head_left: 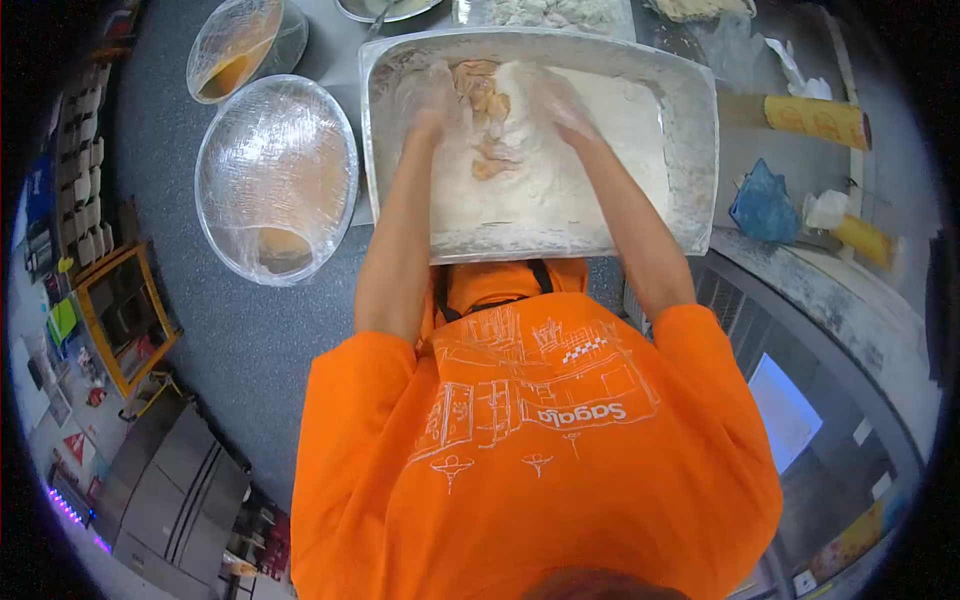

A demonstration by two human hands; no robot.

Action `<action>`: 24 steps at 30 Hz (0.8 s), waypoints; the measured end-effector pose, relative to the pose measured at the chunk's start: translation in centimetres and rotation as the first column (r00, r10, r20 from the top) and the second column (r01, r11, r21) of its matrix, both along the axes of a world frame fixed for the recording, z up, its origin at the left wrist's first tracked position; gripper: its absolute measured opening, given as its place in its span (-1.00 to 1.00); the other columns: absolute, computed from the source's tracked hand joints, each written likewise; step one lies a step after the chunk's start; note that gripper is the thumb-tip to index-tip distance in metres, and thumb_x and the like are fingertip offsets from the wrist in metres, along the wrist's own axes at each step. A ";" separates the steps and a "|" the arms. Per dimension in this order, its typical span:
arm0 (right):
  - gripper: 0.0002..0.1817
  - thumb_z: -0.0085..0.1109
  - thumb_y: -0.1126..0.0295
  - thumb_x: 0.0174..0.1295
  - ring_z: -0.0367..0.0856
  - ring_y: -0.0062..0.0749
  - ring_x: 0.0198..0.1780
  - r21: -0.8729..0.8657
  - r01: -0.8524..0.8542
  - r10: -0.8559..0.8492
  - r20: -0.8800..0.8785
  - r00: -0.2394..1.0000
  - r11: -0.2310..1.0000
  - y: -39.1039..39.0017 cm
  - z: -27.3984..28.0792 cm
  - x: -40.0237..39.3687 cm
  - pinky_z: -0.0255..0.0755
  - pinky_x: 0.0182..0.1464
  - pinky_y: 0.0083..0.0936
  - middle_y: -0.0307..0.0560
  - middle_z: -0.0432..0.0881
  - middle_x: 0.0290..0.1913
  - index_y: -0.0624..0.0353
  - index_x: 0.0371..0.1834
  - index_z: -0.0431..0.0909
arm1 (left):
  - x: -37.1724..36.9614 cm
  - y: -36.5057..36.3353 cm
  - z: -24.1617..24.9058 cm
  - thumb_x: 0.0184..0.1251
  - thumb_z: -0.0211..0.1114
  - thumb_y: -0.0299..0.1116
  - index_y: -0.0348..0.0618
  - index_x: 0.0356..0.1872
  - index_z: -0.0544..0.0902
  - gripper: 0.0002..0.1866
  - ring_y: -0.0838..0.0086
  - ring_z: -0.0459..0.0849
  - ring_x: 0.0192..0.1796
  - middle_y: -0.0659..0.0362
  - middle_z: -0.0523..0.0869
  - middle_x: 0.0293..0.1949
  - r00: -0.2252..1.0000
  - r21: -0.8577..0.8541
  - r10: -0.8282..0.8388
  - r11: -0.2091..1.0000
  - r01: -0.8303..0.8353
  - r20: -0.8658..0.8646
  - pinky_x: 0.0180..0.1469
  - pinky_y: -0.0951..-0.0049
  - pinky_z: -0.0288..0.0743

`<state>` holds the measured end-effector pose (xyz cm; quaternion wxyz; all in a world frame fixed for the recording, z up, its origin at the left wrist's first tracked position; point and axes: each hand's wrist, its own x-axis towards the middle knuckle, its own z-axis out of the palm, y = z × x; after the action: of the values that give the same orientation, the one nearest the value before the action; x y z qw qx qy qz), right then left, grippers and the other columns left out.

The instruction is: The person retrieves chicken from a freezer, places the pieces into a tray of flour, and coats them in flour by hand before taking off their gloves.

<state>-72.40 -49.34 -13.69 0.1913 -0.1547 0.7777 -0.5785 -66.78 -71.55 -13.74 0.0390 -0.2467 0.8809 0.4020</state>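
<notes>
In the head view, the left hand (432, 100) is in the tub (530, 243), just beside the pale brown pieces (487, 100); the right hand (560, 108) is on their other side, over the heaped flour (625, 115). The pieces, which look like raw meat, lie between the two hands in a rough line, partly dusted, with one lower piece (495, 162) nearer the wrists. The hands are powdered and blurred – I cannot tell whether the fingers are wide or closed, or whether either hand grips anything.

Handling here seems to call for loose fingers and light, even pressure: flour lifted from both sides, folds eased open, overlapping pieces parted. Slow, low strokes would keep flour off the rim, and the lower piece, away from both palms, deserves the same care.

Left of the left hand are a wrapped bowl (275, 150) and, farther off, a second bowl (235, 55); right of the right hand, beyond the tub, is a yellow roll (818, 120). Both sets of fingertips are lost in blur and white powder. Flour hides the pieces' undersides and their number, and a tray (545, 12) beyond the hands is cut off by the top edge.
</notes>
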 end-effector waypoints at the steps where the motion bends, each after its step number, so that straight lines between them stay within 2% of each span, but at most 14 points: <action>1: -0.44 -0.04 0.06 0.40 0.46 -0.21 0.28 0.061 -0.009 0.010 -0.016 1.000 0.998 -1.4 0.7 -0.3 0.24 0.36 -0.34 -0.03 0.50 0.29 0.14 0.35 0.34 | -0.9 0.6 2.3 0.43 -0.05 0.17 -0.27 0.25 0.46 -0.32 0.10 0.49 0.22 -0.16 0.50 0.21 0.997 0.148 0.039 0.988 -0.049 0.073 0.25 0.22 0.34; 4: -0.46 -0.10 0.00 0.39 0.49 -0.09 0.22 0.212 -0.020 -0.013 0.154 0.988 0.977 -3.8 7.4 1.0 0.26 0.33 -0.23 0.08 0.55 0.18 0.17 0.24 0.46 | -0.7 2.5 6.6 0.46 -0.10 0.22 -0.29 0.36 0.37 -0.24 0.19 0.35 0.40 -0.07 0.39 0.37 0.935 0.536 0.085 0.800 -0.270 0.344 0.34 0.29 0.25; 6: -0.48 -0.10 0.00 0.39 0.52 -0.06 0.15 0.309 -0.190 0.175 0.076 0.982 0.932 -2.7 6.2 1.9 0.30 0.28 -0.16 0.15 0.59 0.08 0.18 0.13 0.54 | 2.1 2.4 2.8 0.45 -0.08 0.14 -0.20 0.26 0.48 -0.36 0.11 0.50 0.25 -0.12 0.53 0.22 0.961 0.253 -0.203 0.955 0.153 0.185 0.25 0.21 0.35; 8: -0.51 -0.08 0.02 0.37 0.55 -0.08 0.08 0.377 -0.279 0.314 -0.033 0.949 0.883 -1.1 5.3 2.6 0.35 0.21 -0.14 0.17 0.62 -0.02 0.20 0.04 0.59 | 4.2 2.0 3.5 0.45 -0.08 0.06 -0.16 0.19 0.54 -0.44 0.05 0.58 0.17 -0.15 0.59 0.13 0.915 0.116 -0.386 0.920 0.373 0.119 0.19 0.15 0.41; 10: -0.55 -0.06 0.06 0.36 0.58 -0.15 0.01 0.398 -0.233 0.281 -0.065 0.958 0.887 1.0 6.3 4.1 0.40 0.13 -0.16 0.16 0.63 -0.11 0.21 -0.02 0.61 | 6.7 2.5 9.5 0.46 -0.09 -0.02 -0.18 0.14 0.55 -0.50 0.01 0.58 0.15 -0.16 0.60 0.11 0.898 0.196 -0.436 0.887 0.418 0.055 0.17 0.12 0.41; 13: -0.56 -0.06 0.16 0.40 0.59 -0.21 0.06 0.322 -0.334 0.244 0.289 0.926 0.886 3.5 2.5 3.5 0.42 0.17 -0.19 0.09 0.67 -0.07 0.25 0.15 0.49 | 5.9 2.7 6.7 0.45 -0.09 -0.11 -0.22 0.01 0.59 -0.57 -0.05 0.57 0.12 -0.16 0.61 0.10 0.896 -0.233 -0.262 0.904 0.358 0.358 0.15 0.05 0.41; 16: -0.56 -0.09 0.17 0.42 0.55 -0.24 0.16 0.542 -0.559 0.437 0.349 0.829 0.627 1.5 4.3 5.2 0.40 0.23 -0.24 0.13 0.66 -0.02 0.28 0.15 0.49 | 8.4 4.1 -2.0 0.44 -0.07 -0.09 -0.25 -0.12 0.63 -0.57 -0.12 0.59 0.05 -0.19 0.64 0.01 0.714 -0.407 -0.699 0.663 0.628 -0.037 0.10 0.01 0.41; 17: -0.57 -0.11 0.17 0.43 0.55 -0.25 0.17 0.601 -0.572 0.524 0.279 0.805 0.558 1.4 4.6 6.0 0.41 0.23 -0.27 0.15 0.65 0.00 0.29 0.12 0.51 | 8.0 4.6 -0.3 0.46 -0.11 -0.05 -0.23 0.00 0.56 -0.54 -0.10 0.56 0.10 -0.20 0.61 0.06 0.711 -0.235 -0.695 0.677 0.697 0.106 0.16 0.05 0.38; 19: -0.59 -0.13 0.16 0.43 0.59 -0.29 0.13 0.593 -0.494 0.680 -0.127 0.722 0.636 4.0 2.7 8.7 0.48 0.15 -0.34 0.19 0.63 0.05 0.28 -0.02 0.59 | 7.9 5.4 4.2 0.52 -0.20 0.02 -0.18 0.24 0.41 -0.45 -0.08 0.51 0.21 -0.20 0.56 0.15 0.605 0.139 -0.702 0.688 0.712 0.376 0.29 0.14 0.31; 20: -0.56 -0.13 0.11 0.43 0.58 -0.34 0.13 0.550 -0.444 0.584 -0.100 0.806 0.707 4.8 6.1 9.1 0.49 0.14 -0.39 0.20 0.62 0.04 0.25 0.02 0.58 | 7.5 4.9 7.2 0.53 -0.23 0.04 -0.19 0.27 0.40 -0.43 -0.04 0.48 0.25 -0.25 0.51 0.18 0.555 0.318 -0.705 0.701 0.638 0.442 0.36 0.16 0.24; 21: -0.57 -0.12 0.11 0.44 0.56 -0.31 0.17 0.156 -0.422 0.383 0.225 0.896 0.893 6.7 4.9 9.0 0.46 0.18 -0.37 0.18 0.61 0.08 0.21 0.05 0.58 | 7.6 4.2 7.8 0.51 -0.19 0.03 -0.21 0.23 0.41 -0.45 -0.07 0.52 0.16 -0.24 0.54 0.13 0.563 0.305 -0.667 0.735 0.606 0.489 0.27 0.14 0.31; 22: -0.58 -0.12 0.10 0.44 0.54 -0.27 0.20 -0.200 -0.176 0.261 0.578 0.773 0.964 9.3 2.7 9.2 0.43 0.22 -0.34 0.16 0.60 0.11 0.16 0.07 0.59 | 7.8 3.4 8.1 0.49 -0.15 0.01 -0.22 0.20 0.41 -0.47 -0.10 0.56 0.07 -0.24 0.57 0.08 0.566 0.291 -0.626 0.767 0.572 0.537 0.18 0.12 0.37; 23: -0.57 -0.10 0.10 0.44 0.50 -0.22 0.23 0.023 -0.327 0.251 0.594 0.765 0.945 8.3 4.7 8.4 0.38 0.27 -0.30 0.13 0.56 0.16 0.17 0.13 0.56 | 8.2 3.0 8.2 0.47 -0.11 -0.01 -0.24 0.17 0.42 -0.48 -0.13 0.60 -0.02 -0.23 0.59 0.02 0.562 0.277 -0.584 0.796 0.538 0.585 0.09 0.11 0.44; 24: -0.55 -0.07 0.09 0.44 0.47 -0.17 0.27 0.238 -0.498 0.271 0.609 0.746 0.834 7.3 6.9 7.7 0.33 0.31 -0.26 0.10 0.53 0.22 0.17 0.18 0.52 | 9.2 3.3 7.6 0.48 -0.12 0.01 -0.23 0.16 0.43 -0.48 -0.11 0.61 -0.03 -0.23 0.60 0.01 0.580 0.198 -0.689 0.701 0.685 0.435 0.09 0.11 0.44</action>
<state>-64.71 -42.06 -6.82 0.5509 -0.1008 0.7363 -0.3798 -57.57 -68.24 -6.11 0.4082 0.0224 0.8669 0.2852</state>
